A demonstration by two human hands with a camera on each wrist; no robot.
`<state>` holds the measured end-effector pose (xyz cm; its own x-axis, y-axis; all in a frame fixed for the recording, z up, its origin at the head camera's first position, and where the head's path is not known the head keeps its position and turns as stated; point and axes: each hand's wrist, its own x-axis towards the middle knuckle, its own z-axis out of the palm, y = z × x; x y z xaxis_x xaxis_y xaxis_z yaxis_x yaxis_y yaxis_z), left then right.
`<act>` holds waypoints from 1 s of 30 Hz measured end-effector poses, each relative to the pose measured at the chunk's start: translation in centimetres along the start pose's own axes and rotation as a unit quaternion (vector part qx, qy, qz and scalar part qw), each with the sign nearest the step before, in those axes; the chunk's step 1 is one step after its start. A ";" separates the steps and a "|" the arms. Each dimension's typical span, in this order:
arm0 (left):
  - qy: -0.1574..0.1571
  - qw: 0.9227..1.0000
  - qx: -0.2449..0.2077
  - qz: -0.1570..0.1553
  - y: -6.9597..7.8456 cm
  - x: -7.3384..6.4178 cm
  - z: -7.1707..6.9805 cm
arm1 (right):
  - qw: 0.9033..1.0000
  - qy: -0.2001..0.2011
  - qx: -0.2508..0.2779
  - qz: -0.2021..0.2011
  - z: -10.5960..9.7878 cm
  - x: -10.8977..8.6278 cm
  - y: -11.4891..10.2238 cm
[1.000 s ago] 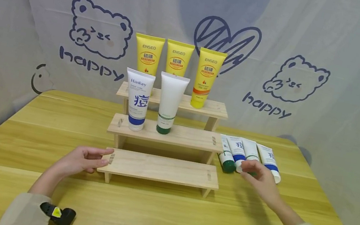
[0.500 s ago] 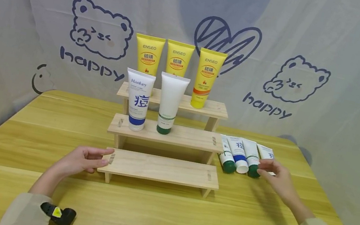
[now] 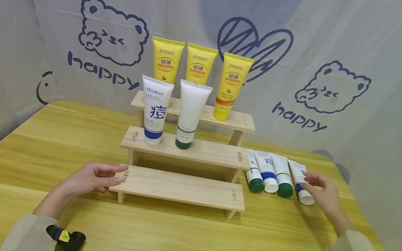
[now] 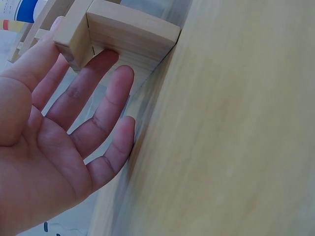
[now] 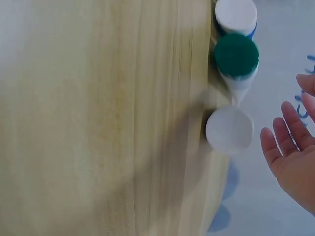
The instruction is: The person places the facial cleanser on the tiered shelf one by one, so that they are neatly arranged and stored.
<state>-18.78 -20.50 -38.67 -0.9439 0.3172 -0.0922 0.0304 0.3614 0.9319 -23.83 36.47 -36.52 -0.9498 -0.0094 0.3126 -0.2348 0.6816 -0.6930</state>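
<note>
A three-tier wooden display stand (image 3: 182,187) stands on the table. My left hand (image 3: 92,178) holds the left end of its lowest tier, the thumb and a fingertip on different faces of the board in the left wrist view. My right hand (image 3: 324,194) hovers with fingers apart over the rightmost lying tube (image 3: 299,172), a white one with a blue band and white cap (image 5: 230,130). In the right wrist view the fingers stay off that cap. Beside it lie a green-capped tube (image 3: 281,169), a blue-banded tube (image 3: 268,168) and another green-capped tube (image 3: 255,173).
Three yellow tubes (image 3: 233,82) stand on the top tier. On the middle tier stand a blue-banded white tube (image 3: 153,110) and a green-capped white tube (image 3: 190,112). A printed cloth (image 3: 189,7) hangs behind the wooden table (image 3: 180,243).
My right hand has moved right along the row of lying tubes, from the middle ones to the rightmost. My left hand has stayed at the lowest tier.
</note>
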 end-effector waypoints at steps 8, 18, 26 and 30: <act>-0.002 1.000 -0.005 0.004 0.1 0.0 0.0 | 0.997 -0.027 0.006 0.075 -0.2 1.0 1.3; -0.003 1.000 -0.007 0.006 0.3 0.0 0.0 | 0.982 -0.121 0.037 0.138 -0.7 1.2 1.9; -0.003 1.000 -0.004 0.005 0.3 -0.1 0.0 | 0.969 -0.161 0.032 0.184 -0.6 1.4 2.4; -0.001 1.000 -0.002 0.004 0.3 -0.1 0.0 | 0.967 -0.175 0.037 0.179 -0.4 1.5 2.4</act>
<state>-18.68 -20.44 -38.37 -0.9432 0.3213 -0.0844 0.0371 0.3543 0.9344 -25.79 38.40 -37.46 -0.9817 -0.0398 -0.1860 0.1194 0.6324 -0.7654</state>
